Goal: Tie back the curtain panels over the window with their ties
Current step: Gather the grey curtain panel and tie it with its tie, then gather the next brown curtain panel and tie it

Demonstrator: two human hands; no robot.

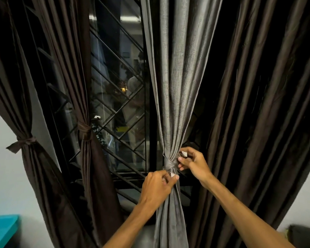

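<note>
Grey curtain point(174, 86) bunched at window point(115, 83) middle, tie point(169, 164) wrapped round it. Left hand point(156, 187) pinches lower tie end, right hand point(193, 163) pinches upper end. Risk: end slips out of grip, knot goes loose, curtain falls open.

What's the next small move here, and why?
Likely pull both ends apart to snug the tie: it already wraps the gathered grey panel, the left hand pinches one end below it, the right hand the other beside it.
</note>
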